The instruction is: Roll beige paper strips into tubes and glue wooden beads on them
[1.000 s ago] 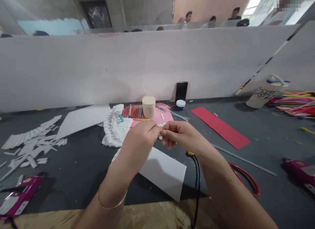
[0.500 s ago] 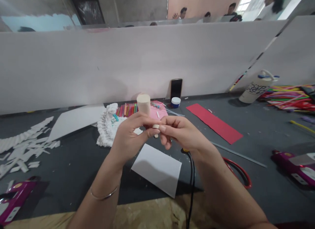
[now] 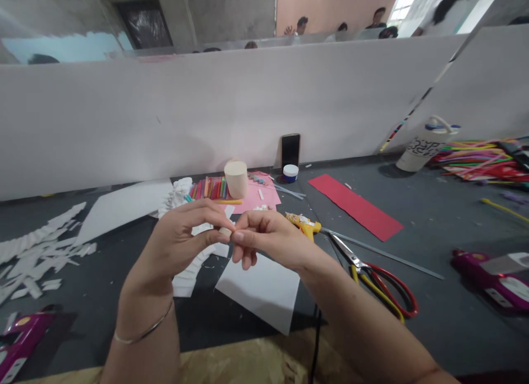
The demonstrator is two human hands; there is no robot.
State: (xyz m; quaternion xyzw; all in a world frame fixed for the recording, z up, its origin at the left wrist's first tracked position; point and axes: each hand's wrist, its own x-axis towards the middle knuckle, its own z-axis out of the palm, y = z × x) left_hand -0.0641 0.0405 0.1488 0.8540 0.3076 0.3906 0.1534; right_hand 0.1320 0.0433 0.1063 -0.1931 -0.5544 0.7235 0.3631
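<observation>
My left hand [image 3: 176, 241] pinches a small cream-coloured rolled piece [image 3: 225, 231], possibly paper, between thumb and fingertips. Meeting it at the same spot, my right hand [image 3: 268, 238] has its thumb and forefinger closed on the piece's right end. Both hands are raised over the dark table, just above a white sheet [image 3: 260, 290]. Behind them a cream cup-shaped cylinder [image 3: 236, 180] stands on pink paper [image 3: 268, 192], beside a row of coloured sticks [image 3: 210, 188]. White folded paper strips [image 3: 188, 282] lie partly hidden under my left hand.
A yellow glue gun [image 3: 308, 225] and open scissors [image 3: 363, 271] lie right of my hands. Farther out are red paper [image 3: 355, 207], a tumbler [image 3: 425, 147], pipe cleaners [image 3: 475, 161] and a purple tool [image 3: 491, 276]. A phone [image 3: 290, 150] leans against the partition, people beyond it.
Both hands have moved left and slightly down with the small piece held between them. The glue gun and scissors, hidden before by my right arm, now show.
</observation>
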